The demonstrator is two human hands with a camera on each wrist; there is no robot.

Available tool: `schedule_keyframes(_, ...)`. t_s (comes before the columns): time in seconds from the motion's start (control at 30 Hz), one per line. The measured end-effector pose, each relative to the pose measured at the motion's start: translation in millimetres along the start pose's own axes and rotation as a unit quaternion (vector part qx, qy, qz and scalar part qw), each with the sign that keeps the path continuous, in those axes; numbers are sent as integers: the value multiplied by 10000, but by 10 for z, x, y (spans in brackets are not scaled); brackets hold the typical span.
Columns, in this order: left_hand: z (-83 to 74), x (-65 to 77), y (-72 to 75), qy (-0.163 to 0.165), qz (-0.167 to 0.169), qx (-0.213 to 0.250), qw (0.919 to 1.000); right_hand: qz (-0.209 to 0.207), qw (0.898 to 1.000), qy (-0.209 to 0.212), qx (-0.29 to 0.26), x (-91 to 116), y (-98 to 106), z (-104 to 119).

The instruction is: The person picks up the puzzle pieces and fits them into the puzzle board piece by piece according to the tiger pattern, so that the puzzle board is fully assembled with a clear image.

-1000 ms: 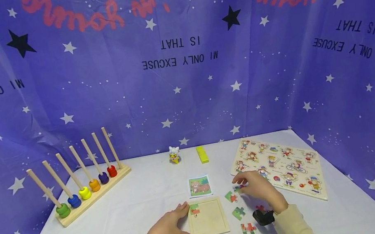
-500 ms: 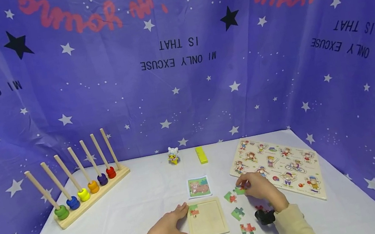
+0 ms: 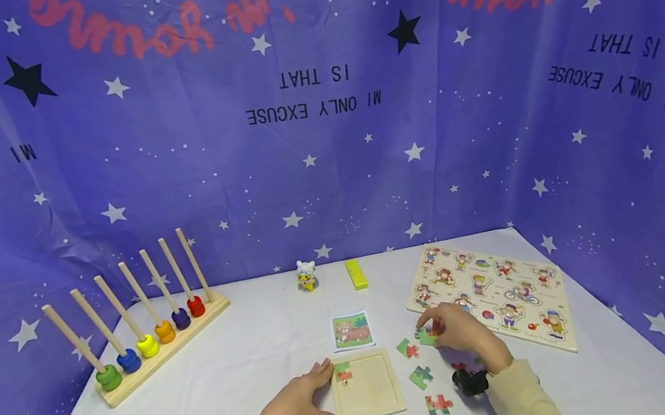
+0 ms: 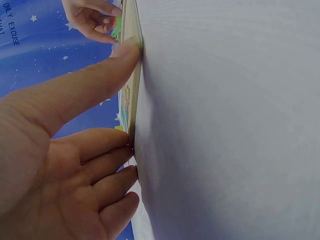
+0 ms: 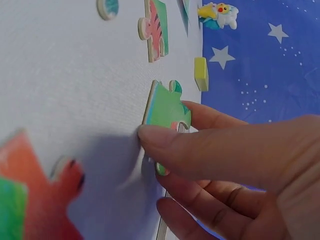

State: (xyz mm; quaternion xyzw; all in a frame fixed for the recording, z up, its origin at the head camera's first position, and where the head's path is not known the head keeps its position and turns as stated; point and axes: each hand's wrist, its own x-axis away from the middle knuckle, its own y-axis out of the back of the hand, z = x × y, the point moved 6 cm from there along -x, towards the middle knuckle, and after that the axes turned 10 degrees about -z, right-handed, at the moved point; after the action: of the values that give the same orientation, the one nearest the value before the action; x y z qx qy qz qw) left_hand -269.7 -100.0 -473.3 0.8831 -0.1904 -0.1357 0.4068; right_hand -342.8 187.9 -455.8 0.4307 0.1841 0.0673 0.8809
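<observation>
The wooden tray [image 3: 372,393] holds one red-and-green piece [image 3: 343,374] in its far-left corner. Your left hand [image 3: 295,405], fingers extended, touches its left edge; to its right, your right hand [image 3: 459,330] pinches a mostly green piece [image 5: 167,105].

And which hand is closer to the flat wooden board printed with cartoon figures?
Right: the right hand, pinching a mostly green jigsaw piece, is by the near edge of the board; the left hand is farther left, touching the left edge of the pale square wooden tray.
</observation>
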Motion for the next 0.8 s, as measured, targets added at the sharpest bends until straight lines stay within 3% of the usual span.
schedule_keyframes(0.33,-12,6,9,12,-3,-5,10000,-285,9995,133,12,30,89,53)
schedule_keyframes(0.63,-16,3,13,10,8,14,10000,34,9977,621,-264,3,70,260)
schedule_keyframes(0.8,-8,4,5,3,2,3,10000,-74,9968,741,-306,0,43,331)
